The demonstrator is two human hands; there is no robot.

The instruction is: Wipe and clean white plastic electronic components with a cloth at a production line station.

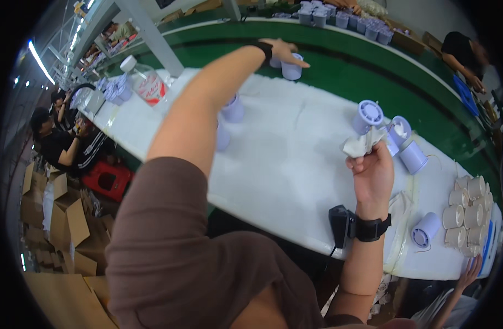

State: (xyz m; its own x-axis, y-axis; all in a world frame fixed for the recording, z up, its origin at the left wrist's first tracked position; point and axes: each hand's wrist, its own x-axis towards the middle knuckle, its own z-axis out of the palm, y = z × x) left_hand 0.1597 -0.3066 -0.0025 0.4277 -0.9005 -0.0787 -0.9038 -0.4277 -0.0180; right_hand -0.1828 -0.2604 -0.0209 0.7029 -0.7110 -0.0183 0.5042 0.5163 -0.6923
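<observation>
My left hand [284, 50] reaches across to the green conveyor belt. Its fingers are stretched out and apart, just above a lavender plastic cup-shaped housing [291, 69]; a second one beside it is partly covered by the hand. Pinched in my right hand [373, 170] is a crumpled white cloth [363, 143], held over the white tabletop. Close to that cloth stands a lavender housing with a slotted round end [370, 114]. Two more, an open one [399, 130] and a tipped one [413, 157], are to its right. My left forearm partly hides two others [233, 109].
A white table [273, 164] runs beside the conveyor belt [339, 71]. At right are stacked cream cups [464, 216] and a lying lavender housing [426, 230]. A black device [342, 225] sits by my right wrist. A plastic bottle [147, 82] stands left; co-workers are around.
</observation>
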